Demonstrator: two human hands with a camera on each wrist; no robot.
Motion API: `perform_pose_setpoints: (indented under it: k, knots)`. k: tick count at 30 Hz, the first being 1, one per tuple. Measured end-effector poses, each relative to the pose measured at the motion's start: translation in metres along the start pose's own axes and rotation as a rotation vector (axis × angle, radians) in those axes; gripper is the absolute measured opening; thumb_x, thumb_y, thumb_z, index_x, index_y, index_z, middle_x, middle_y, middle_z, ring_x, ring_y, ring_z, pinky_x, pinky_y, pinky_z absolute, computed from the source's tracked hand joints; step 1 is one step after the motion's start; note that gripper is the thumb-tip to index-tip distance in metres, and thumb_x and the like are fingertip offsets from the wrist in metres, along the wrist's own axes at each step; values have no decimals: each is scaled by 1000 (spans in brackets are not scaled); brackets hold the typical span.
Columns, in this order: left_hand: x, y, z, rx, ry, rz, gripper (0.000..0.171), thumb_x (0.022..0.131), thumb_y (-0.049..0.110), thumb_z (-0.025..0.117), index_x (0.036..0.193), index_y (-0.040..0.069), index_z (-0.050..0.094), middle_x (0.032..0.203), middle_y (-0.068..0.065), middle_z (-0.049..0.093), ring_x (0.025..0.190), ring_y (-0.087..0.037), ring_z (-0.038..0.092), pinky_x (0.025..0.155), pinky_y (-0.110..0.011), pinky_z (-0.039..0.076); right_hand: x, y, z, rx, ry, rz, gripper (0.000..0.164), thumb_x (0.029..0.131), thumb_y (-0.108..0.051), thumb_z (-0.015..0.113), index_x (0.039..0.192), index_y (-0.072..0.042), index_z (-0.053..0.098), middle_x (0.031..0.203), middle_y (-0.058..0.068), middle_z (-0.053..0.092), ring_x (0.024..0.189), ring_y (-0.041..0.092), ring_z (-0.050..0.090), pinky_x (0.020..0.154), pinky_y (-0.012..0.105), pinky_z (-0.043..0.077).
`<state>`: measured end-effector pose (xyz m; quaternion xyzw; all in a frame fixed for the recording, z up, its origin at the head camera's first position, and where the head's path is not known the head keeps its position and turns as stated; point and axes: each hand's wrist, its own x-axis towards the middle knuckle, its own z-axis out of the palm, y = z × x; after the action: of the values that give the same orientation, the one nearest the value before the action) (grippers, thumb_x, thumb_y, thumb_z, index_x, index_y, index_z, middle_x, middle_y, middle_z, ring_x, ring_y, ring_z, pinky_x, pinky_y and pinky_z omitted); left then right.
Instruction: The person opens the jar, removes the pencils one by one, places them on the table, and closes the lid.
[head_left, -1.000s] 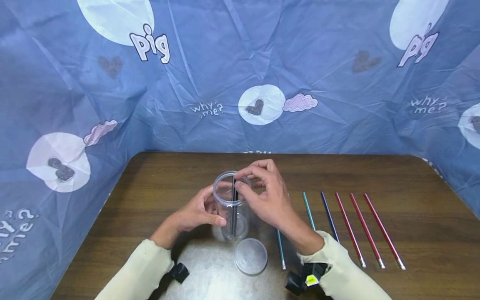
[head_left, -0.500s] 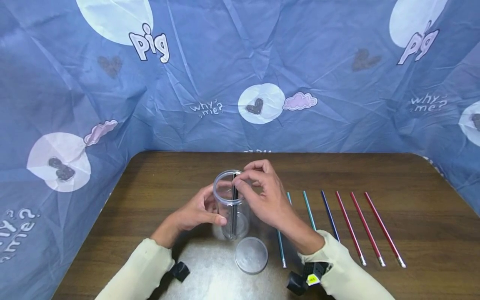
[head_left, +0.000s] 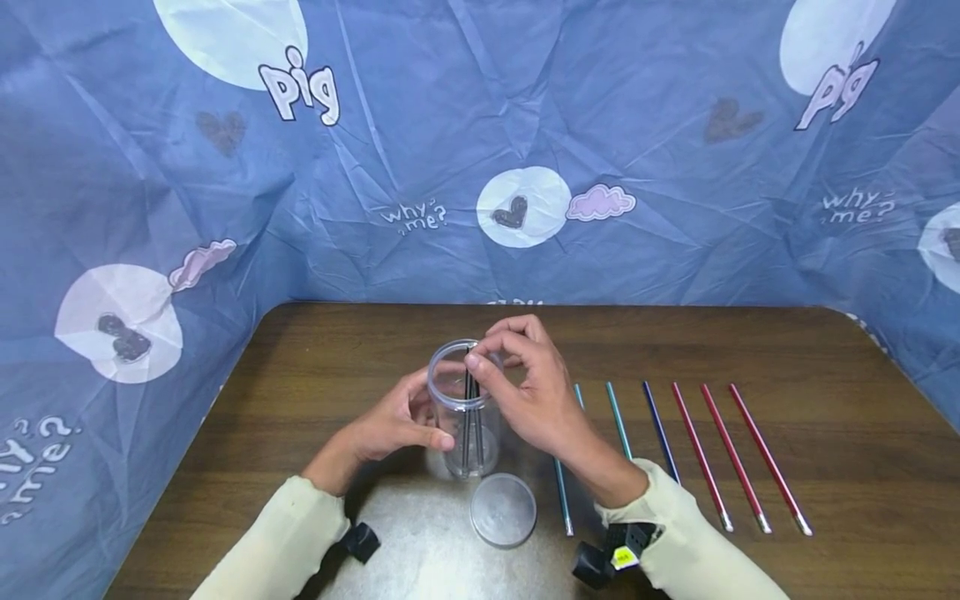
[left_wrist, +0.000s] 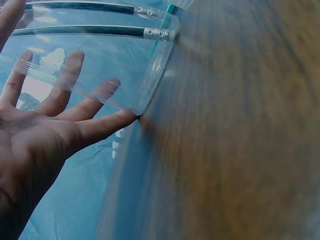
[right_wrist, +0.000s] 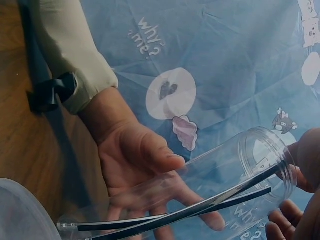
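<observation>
A clear plastic jar [head_left: 487, 454] stands upright on the table in the head view. My left hand [head_left: 397, 423] holds it from the left, thumb on the near side and fingers behind. Two black pencils [head_left: 467, 437] stand inside, eraser ends down; in the right wrist view, the dark pencils [right_wrist: 195, 210] cross each other. At the jar's mouth, my right hand [head_left: 528, 387] pinches the top of one pencil between thumb and index finger. The left wrist view shows the silver ferrule of a pencil [left_wrist: 159, 34] near the jar's base, with left fingers spread along the wall.
A round clear lid [head_left: 504, 510] lies just in front of the jar. To the right, several pencils lie in a row: teal pencils [head_left: 618, 418], a dark blue pencil [head_left: 660, 433] and red pencils [head_left: 701, 458]. Blue printed cloth [head_left: 420, 267] hangs behind the table.
The two pencils in the jar stood close together and now spread apart, with one bottom end shifted right. The right fingers moved slightly at the rim; the left hand and jar stayed in place.
</observation>
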<state>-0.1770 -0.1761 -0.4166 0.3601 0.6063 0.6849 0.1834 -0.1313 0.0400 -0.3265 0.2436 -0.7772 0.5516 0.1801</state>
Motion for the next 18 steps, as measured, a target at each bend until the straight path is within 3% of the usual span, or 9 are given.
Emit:
perform_pose_setpoints:
  k: [10, 18]
  knots:
    - [-1, -1, 0, 13, 10, 7, 79, 76, 8, 85, 143, 1, 42, 126, -29, 61, 83, -18, 65, 72, -29, 56, 5, -2, 0, 40, 51, -59, 10, 89, -13, 73, 87, -5, 69, 101, 7, 61, 100, 18, 54, 79, 39, 50]
    - [-1, 0, 0, 9, 10, -3, 86, 75, 7, 84, 145, -7, 36, 128, -31, 58, 86, -19, 66, 77, -31, 58, 15, -9, -4, 288, 123, -116, 5, 91, 4, 65, 92, 6, 60, 96, 8, 64, 92, 18, 63, 81, 28, 55]
